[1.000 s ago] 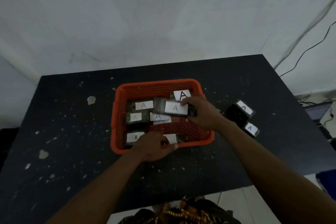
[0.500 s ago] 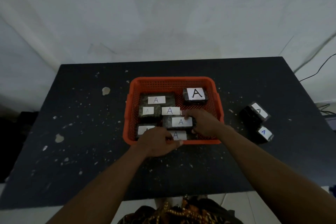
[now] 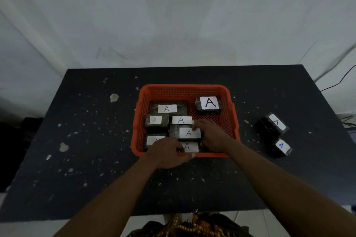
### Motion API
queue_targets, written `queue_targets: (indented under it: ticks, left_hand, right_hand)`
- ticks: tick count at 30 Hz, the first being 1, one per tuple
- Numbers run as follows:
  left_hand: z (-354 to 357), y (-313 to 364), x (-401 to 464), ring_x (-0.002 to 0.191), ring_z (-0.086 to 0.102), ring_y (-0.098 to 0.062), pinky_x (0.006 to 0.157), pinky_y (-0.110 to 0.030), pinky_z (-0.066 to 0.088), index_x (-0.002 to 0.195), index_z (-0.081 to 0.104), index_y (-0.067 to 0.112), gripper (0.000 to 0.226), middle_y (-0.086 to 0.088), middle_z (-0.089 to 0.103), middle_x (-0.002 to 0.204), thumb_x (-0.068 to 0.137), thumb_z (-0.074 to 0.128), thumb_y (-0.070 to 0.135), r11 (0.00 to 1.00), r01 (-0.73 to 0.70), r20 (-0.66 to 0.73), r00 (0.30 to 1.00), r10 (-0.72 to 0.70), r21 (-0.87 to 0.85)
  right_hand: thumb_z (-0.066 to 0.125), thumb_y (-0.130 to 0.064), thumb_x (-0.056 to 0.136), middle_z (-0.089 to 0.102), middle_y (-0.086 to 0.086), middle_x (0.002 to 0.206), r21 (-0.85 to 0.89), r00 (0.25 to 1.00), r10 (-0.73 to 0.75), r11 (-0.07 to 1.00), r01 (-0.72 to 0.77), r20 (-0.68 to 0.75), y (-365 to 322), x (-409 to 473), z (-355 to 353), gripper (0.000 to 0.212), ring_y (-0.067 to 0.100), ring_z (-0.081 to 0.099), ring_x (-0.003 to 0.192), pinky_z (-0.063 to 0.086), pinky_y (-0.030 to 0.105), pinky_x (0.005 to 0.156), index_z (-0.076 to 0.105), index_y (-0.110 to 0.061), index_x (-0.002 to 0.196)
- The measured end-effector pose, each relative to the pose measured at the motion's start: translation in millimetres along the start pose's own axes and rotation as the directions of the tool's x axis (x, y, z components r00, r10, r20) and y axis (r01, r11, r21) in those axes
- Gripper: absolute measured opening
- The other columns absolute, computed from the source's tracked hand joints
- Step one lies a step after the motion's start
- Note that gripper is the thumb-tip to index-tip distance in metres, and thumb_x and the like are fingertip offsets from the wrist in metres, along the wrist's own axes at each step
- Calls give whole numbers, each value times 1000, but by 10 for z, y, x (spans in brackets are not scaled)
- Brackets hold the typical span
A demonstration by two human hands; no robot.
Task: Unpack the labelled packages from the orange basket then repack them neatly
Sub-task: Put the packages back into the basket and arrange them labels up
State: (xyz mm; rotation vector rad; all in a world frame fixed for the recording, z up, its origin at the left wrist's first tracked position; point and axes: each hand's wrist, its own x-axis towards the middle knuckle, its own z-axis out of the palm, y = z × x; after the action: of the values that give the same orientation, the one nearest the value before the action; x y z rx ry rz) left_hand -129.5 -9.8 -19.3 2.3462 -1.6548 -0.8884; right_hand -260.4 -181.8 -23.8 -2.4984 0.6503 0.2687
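Observation:
An orange basket (image 3: 185, 89) sits mid-table with several dark packages labelled A inside. My right hand (image 3: 213, 135) is inside the basket, fingers closed on the right end of the middle package (image 3: 187, 132). My left hand (image 3: 169, 155) rests on the basket's near rim, gripping it beside the front package (image 3: 190, 147), and hides part of another package (image 3: 154, 139) in the front left. A package with a large A (image 3: 209, 104) lies at the back right of the basket. Two more labelled packages (image 3: 273, 126) (image 3: 281, 146) lie on the table to the right.
The black table (image 3: 86, 159) is speckled with white paint chips. A white wall rises behind it. A black cable (image 3: 341, 81) hangs at the far right. Patterned clothing shows at the bottom edge.
My right hand has lowered the package it carried into the middle of the basket, next to the others. My left hand stays on the near rim.

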Motion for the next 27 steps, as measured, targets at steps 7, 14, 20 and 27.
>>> queue_targets:
  ticks: [7,14,20,27]
  left_hand:
    - [-27,78,90,85,56,-5,75,-28,49,108,70,26,75,6,66,102,76,35,84,994,-62,-65,996,56,-91]
    - [-71,519,448,72,55,1,64,-25,46,87,70,25,49,11,64,81,83,45,67,965,-221,-187,963,193,-142]
    - [-26,856,707,80,59,-9,76,-35,51,91,70,23,30,5,65,88,93,54,48,939,-307,-252,931,263,-152]
    - [121,1242,931,140,32,-18,107,-34,26,152,18,31,77,-2,26,159,90,57,54,894,-218,-292,951,104,-391]
  right_hand:
    - [67,-28,82,53,-4,127,103,954,-35,992,68,-298,31,-147,-99,33,10,45,118,39,29,100,60,-27,114]
    - [58,-15,82,59,0,114,135,814,82,991,-4,-575,210,-499,-227,21,14,49,108,42,30,92,63,-18,102]
    - [52,-27,88,48,-14,105,326,696,315,937,-122,-645,500,-817,-132,17,1,37,100,34,17,78,58,-31,103]
    - [60,-14,88,55,0,120,471,590,550,829,-301,-591,943,-1155,-37,27,12,45,112,36,24,86,60,-21,114]
